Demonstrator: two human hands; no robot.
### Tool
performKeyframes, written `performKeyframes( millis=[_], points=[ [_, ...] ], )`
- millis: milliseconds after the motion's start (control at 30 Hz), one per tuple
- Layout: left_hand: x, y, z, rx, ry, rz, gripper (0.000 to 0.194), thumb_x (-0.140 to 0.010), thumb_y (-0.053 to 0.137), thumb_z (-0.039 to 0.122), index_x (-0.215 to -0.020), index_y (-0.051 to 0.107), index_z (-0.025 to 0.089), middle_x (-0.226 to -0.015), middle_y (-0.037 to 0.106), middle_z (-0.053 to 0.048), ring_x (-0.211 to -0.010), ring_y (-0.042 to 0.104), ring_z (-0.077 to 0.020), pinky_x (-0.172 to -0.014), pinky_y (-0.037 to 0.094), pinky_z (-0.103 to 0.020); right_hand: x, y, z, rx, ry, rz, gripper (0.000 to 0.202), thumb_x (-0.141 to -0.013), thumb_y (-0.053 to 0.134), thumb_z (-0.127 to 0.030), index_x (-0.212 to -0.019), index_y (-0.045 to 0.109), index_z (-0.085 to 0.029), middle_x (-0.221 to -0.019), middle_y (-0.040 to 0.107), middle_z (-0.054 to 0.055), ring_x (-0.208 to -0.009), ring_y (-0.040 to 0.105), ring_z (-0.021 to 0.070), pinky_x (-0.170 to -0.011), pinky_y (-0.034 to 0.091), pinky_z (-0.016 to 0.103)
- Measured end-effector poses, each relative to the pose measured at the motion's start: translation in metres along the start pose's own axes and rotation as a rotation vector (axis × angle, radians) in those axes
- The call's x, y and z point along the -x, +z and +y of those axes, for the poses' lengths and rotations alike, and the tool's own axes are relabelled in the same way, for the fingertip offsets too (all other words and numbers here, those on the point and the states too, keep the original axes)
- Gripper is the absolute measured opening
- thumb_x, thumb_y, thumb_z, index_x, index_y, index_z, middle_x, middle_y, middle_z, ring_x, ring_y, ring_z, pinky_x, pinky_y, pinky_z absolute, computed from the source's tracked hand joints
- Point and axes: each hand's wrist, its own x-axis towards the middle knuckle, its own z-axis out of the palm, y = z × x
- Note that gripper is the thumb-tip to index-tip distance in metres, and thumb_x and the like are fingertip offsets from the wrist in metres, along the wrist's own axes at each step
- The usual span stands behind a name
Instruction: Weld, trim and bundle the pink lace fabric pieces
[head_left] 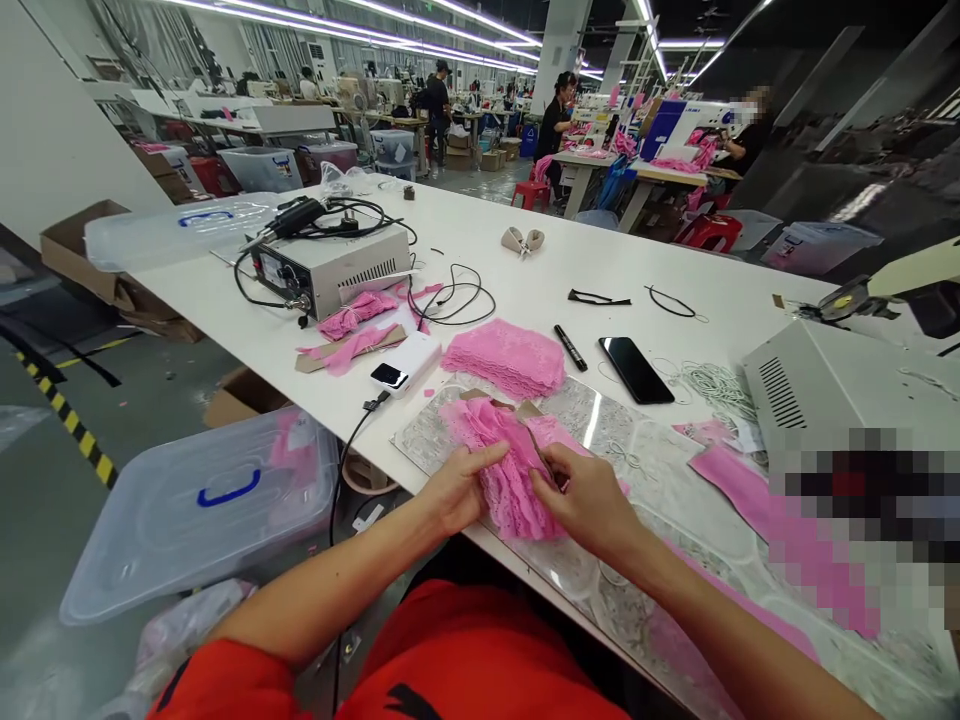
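1. Lace [517, 485], pink and ruffled, sits at the lower centre of the frame, grasped by the left hand [463, 490]; the thumb shows, but the fingertips are hidden.
2. Right hand [581, 490] curls around a dark item [553, 472] against the lace, mostly covered and hard to identify.
3. Pink stack [504, 357] lies just above, near the frame's centre.
4. Pixelation blurs the right edge, obscuring the lower end of a pink strip [739, 490].
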Motion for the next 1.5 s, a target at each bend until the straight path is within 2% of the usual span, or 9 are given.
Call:
performKeyframes(
  millis=[100,233,367,533,767,967,1167,1300,1500],
  points=[
    [-0.002,-0.001,0.0,-0.02,0.096,0.095,0.028,-0.056,0.078,0.01,-0.081,0.066,0.01,-0.076,0.071,-0.008,-0.072,0.069,-0.0216,-0.077,0.054,-0.034,0.0,0.001,-0.006,-0.022,-0.032,-0.001,0.017,-0.076,0.05,-0.031,-0.063,0.05,-0.02,-0.052,0.049,-0.002,-0.047,0.041,0.0111,-0.05,0.03,0.025],
    [-0.002,-0.011,0.003,-0.02,0.108,0.151,0.027,-0.053,0.073,0.002,-0.077,0.065,0.01,-0.071,0.071,-0.007,-0.071,0.068,-0.0217,-0.076,0.054,-0.034,-0.008,-0.001,0.002,-0.341,0.136,-0.17,0.024,-0.076,0.052,-0.041,-0.066,0.053,-0.019,-0.058,0.054,-0.001,-0.052,0.047,0.0122,-0.049,0.034,0.024],
    [0.001,-0.023,0.005,-0.019,0.09,0.176,0.027,-0.054,0.069,0.0,-0.079,0.066,0.009,-0.07,0.071,-0.007,-0.064,0.067,-0.0196,-0.071,0.054,-0.032,-0.015,0.0,0.01,-0.482,0.203,-0.283,0.031,-0.072,0.057,-0.048,-0.064,0.05,-0.019,-0.057,0.047,-0.003,-0.052,0.04,0.0101,-0.049,0.031,0.023],
    [0.006,-0.024,0.005,-0.095,0.069,0.115,0.032,-0.053,0.072,0.004,-0.084,0.068,0.008,-0.076,0.072,-0.009,-0.069,0.068,-0.0191,-0.071,0.052,-0.029,-0.018,0.001,0.004,-0.505,0.209,-0.316,0.038,-0.074,0.054,-0.052,-0.059,0.046,-0.019,-0.055,0.035,-0.006,-0.051,0.032,0.008,-0.049,0.026,0.023],
    [0.016,-0.027,0.029,-0.233,-0.061,-0.002,0.026,-0.054,0.066,0.005,-0.08,0.068,0.008,-0.073,0.071,-0.009,-0.065,0.066,-0.0193,-0.066,0.05,-0.03,-0.018,0.008,0.002,-0.676,0.427,-0.396,0.039,-0.07,0.057,-0.053,-0.058,0.039,-0.02,-0.052,0.035,-0.007,-0.046,0.032,0.0071,-0.045,0.024,0.023],
    [0.013,-0.031,0.033,-0.235,-0.044,0.006,0.021,-0.052,0.067,0.004,-0.073,0.066,0.008,-0.069,0.069,-0.006,-0.062,0.063,-0.0144,-0.064,0.049,-0.025,-0.022,0.014,-0.008,-0.457,0.3,-0.312,0.029,-0.069,0.056,-0.037,-0.058,0.035,-0.021,-0.052,0.033,-0.007,-0.048,0.033,0.0081,-0.046,0.023,0.022],
    [0.007,-0.024,0.03,-0.214,-0.019,0.02,0.033,-0.058,0.08,0.025,-0.084,0.067,0.008,-0.073,0.069,-0.007,-0.064,0.063,-0.0155,-0.063,0.05,-0.026,-0.022,0.017,-0.022,-0.023,0.108,-0.117,0.021,-0.07,0.051,-0.031,-0.057,0.038,-0.021,-0.051,0.039,-0.005,-0.049,0.032,0.0099,-0.049,0.021,0.025],
    [0.003,-0.026,0.03,-0.23,0.043,0.118,0.024,-0.052,0.075,0.008,-0.074,0.065,0.009,-0.067,0.068,-0.006,-0.062,0.064,-0.0163,-0.065,0.05,-0.027,-0.028,0.012,-0.021,-0.12,0.118,-0.164,0.024,-0.071,0.051,-0.033,-0.057,0.035,-0.021,-0.051,0.035,-0.005,-0.049,0.031,0.0096,-0.049,0.022,0.025],
    [0.0,-0.037,0.036,-0.193,-0.048,0.101,0.02,-0.057,0.061,0.002,-0.076,0.062,0.01,-0.065,0.067,-0.004,-0.055,0.061,-0.0149,-0.055,0.051,-0.028,-0.039,0.007,-0.005,-0.346,0.193,-0.28,0.028,-0.072,0.05,-0.039,-0.059,0.032,-0.022,-0.056,0.028,-0.006,-0.052,0.027,0.0095,-0.049,0.022,0.024]
  ],
)
